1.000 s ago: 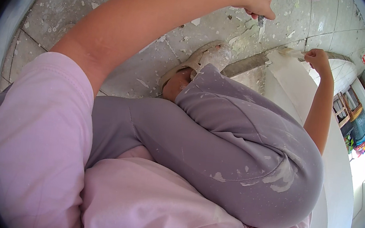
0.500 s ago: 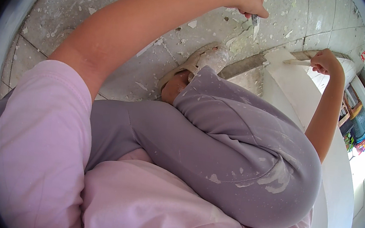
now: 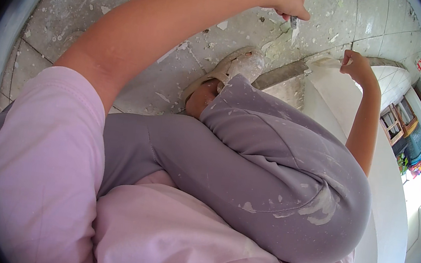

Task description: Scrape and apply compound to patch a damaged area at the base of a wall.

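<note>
Head view shows my bent knee [image 3: 338, 219]; beyond it my right forearm rises, its hand [image 3: 359, 69] pinched on a pale, blurred blade [image 3: 325, 62] that points leftward, above the white surface [image 3: 332, 88]. Farther, my left arm stretches across, its fist [image 3: 289, 1] clamped around a grey tool [image 3: 293, 23], long axis pointing back toward me, over flaked tiles [image 3: 327, 20].
</note>
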A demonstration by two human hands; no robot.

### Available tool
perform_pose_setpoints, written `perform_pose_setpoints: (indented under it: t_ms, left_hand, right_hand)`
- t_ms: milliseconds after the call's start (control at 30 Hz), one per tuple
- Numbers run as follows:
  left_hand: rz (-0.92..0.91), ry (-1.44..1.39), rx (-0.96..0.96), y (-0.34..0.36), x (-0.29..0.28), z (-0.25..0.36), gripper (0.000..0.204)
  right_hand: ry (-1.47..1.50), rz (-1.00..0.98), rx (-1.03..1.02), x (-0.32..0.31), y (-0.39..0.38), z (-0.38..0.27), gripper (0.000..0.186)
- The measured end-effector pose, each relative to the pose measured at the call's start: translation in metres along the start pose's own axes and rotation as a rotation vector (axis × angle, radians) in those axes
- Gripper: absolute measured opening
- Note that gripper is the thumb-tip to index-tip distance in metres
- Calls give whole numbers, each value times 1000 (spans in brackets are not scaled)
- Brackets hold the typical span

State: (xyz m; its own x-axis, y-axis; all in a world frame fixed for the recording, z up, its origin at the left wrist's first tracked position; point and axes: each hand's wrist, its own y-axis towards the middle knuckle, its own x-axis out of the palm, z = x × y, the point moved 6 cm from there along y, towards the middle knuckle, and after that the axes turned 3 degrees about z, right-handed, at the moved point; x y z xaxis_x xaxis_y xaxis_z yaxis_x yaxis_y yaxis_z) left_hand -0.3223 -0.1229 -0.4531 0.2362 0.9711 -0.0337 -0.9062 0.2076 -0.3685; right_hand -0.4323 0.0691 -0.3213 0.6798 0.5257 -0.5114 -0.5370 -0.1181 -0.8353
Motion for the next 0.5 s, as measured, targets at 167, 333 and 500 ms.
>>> perform_pose_setpoints:
  t_ms: [167,333,500]
  left_hand:
    - [94,173,-80,3,14,19,31]
    - [-7,-24,-33,2,8,6,32]
    - [-17,-32,-24,4,11,-3,32]
  right_hand:
    - [-16,49,-65,19,-1,17,17]
    - [-36,91,-103,33,-4,-3,16]
    - [-98,121,-135,38,-4,-24,13]
